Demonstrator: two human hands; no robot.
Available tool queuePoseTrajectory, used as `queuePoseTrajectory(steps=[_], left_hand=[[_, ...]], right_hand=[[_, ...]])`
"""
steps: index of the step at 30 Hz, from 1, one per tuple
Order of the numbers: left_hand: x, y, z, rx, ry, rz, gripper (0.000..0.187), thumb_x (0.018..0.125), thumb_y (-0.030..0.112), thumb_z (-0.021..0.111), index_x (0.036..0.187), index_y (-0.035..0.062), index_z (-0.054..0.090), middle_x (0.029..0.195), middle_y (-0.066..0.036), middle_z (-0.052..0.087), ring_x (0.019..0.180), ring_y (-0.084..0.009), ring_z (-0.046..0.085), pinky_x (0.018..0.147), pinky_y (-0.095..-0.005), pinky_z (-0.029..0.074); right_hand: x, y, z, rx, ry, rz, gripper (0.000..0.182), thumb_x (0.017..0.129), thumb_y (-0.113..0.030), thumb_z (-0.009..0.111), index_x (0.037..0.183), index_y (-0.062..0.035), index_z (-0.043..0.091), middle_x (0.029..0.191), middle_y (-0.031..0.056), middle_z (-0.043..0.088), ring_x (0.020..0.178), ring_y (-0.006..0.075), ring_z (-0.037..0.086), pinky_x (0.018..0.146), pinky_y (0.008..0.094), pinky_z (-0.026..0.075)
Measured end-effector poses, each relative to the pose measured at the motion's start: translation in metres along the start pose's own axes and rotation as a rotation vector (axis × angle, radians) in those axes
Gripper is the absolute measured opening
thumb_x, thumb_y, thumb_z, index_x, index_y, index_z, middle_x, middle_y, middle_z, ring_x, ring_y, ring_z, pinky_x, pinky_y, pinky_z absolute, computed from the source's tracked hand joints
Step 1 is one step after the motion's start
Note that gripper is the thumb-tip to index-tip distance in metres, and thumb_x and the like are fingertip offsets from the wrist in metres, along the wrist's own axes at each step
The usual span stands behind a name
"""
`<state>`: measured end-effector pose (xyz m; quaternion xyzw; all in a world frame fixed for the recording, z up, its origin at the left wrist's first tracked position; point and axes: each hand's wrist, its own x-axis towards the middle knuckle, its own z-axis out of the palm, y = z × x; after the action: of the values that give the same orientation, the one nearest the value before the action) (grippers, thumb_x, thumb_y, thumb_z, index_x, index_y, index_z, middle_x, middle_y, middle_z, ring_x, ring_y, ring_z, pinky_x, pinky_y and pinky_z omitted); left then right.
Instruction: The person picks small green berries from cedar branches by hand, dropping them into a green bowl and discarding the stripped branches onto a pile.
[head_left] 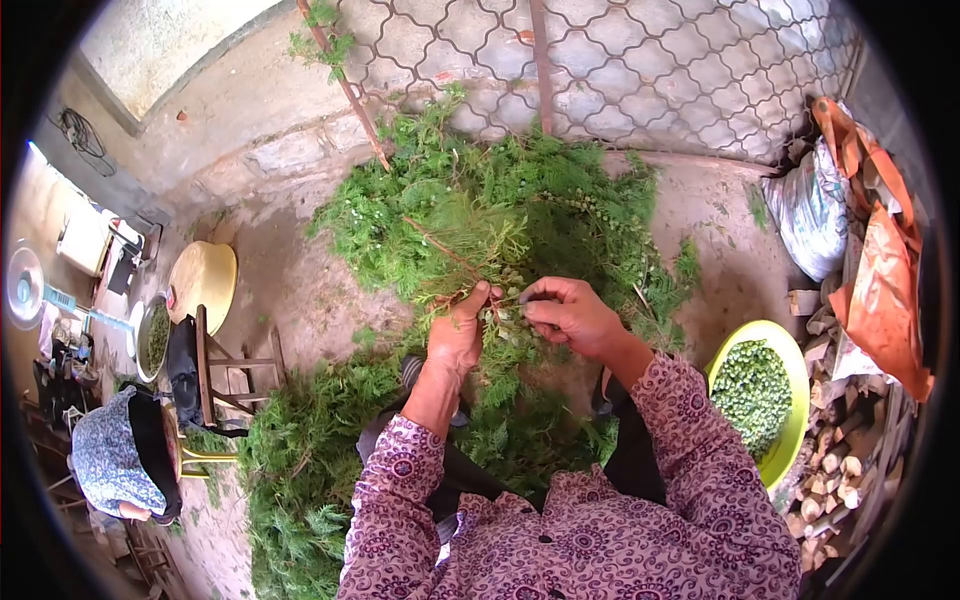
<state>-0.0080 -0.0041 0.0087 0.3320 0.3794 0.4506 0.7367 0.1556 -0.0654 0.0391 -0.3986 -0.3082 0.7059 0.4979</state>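
Both hands' fingers pinched on leafy sprig (497, 300): left hand (458, 335), right hand (572, 315); no writing legible.

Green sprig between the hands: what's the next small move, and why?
Probably pluck the small green bits off the sprig with the right hand and drop them in the yellow-green bowl. The left hand grips the stem, the right hand's fingertips pinch at its tip, and the bowl at the right holds a heap of small green pieces.
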Motion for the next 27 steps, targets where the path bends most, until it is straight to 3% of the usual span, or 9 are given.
queuePoseTrajectory(steps=[2,9,11,12,21,24,26,27], left_hand=[[-0.001,0.0,0.001,0.002,0.004,-0.013,0.012,0.079,0.016,0.061,0.081,0.004,0.06,0.078,-0.004,0.06,0.078,-0.0146,0.052,0.078,-0.0297,0.037],[-0.006,-0.001,0.005,0.136,0.021,-0.017,0.012,0.077,0.015,0.063,0.077,0.0033,0.061,0.074,-0.004,0.061,0.07,-0.0133,0.054,0.068,-0.0283,0.041],[-0.007,0.001,0.008,0.176,0.035,-0.007,0.013,0.077,0.016,0.063,0.076,0.0031,0.061,0.073,-0.004,0.062,0.068,-0.0133,0.054,0.067,-0.0283,0.041],[-0.008,0.001,0.009,0.202,0.033,-0.004,0.013,0.078,0.016,0.063,0.078,0.0034,0.061,0.075,-0.004,0.061,0.071,-0.0136,0.053,0.069,-0.0285,0.041],[-0.008,-0.003,0.009,0.264,0.03,0.063,0.013,0.078,0.017,0.063,0.077,0.0036,0.06,0.075,-0.004,0.061,0.069,-0.0135,0.053,0.067,-0.0285,0.041],[-0.007,-0.006,0.007,0.246,0.0,0.097,0.013,0.078,0.016,0.062,0.077,0.0034,0.06,0.075,-0.004,0.061,0.069,-0.0133,0.053,0.066,-0.0284,0.041],[-0.007,-0.008,0.007,0.241,-0.014,0.121,0.013,0.078,0.016,0.062,0.077,0.0033,0.061,0.074,-0.004,0.061,0.069,-0.0133,0.053,0.066,-0.0285,0.041],[-0.009,-0.006,0.009,0.248,0.004,0.115,0.013,0.078,0.016,0.062,0.077,0.0031,0.061,0.074,-0.004,0.061,0.068,-0.0133,0.053,0.066,-0.0284,0.041]], right_hand=[[-0.002,0.001,0.003,-0.248,0.034,-0.021,0.018,0.077,-0.011,0.061,0.091,-0.0014,0.055,0.066,-0.0004,0.05,0.052,0.0041,0.043,0.043,0.0183,0.03],[0.0,0.004,0.004,-0.435,0.046,-0.01,0.02,0.073,-0.012,0.064,0.087,0.0006,0.058,0.066,-0.0023,0.051,0.055,0.0036,0.043,0.048,0.0191,0.034],[0.004,0.011,0.002,-0.617,0.058,-0.264,0.021,0.071,-0.01,0.065,0.087,0.0027,0.058,0.068,-0.0015,0.053,0.062,0.0044,0.046,0.054,0.0204,0.039],[0.004,0.011,0.003,-0.616,0.059,-0.264,0.021,0.071,-0.01,0.065,0.087,0.0027,0.058,0.068,-0.0015,0.053,0.062,0.0044,0.046,0.054,0.0204,0.039],[0.003,0.015,0.0,-0.793,0.16,-0.278,0.029,0.064,-0.018,0.064,0.081,0.0056,0.06,0.06,0.0064,0.054,0.057,0.006,0.047,0.051,0.0238,0.039],[0.004,0.017,0.002,-0.811,0.192,-0.289,0.028,0.064,-0.018,0.062,0.08,0.0044,0.06,0.059,0.0108,0.054,0.053,0.0103,0.05,0.05,0.0262,0.04],[0.006,0.019,0.001,-0.922,0.193,-0.481,0.026,0.064,-0.018,0.06,0.079,0.0034,0.06,0.061,0.015,0.056,0.052,0.0159,0.053,0.05,0.0286,0.041],[0.006,0.019,0.002,-0.922,0.194,-0.481,0.026,0.064,-0.018,0.06,0.079,0.0034,0.06,0.061,0.015,0.056,0.052,0.0159,0.053,0.05,0.0286,0.041]])
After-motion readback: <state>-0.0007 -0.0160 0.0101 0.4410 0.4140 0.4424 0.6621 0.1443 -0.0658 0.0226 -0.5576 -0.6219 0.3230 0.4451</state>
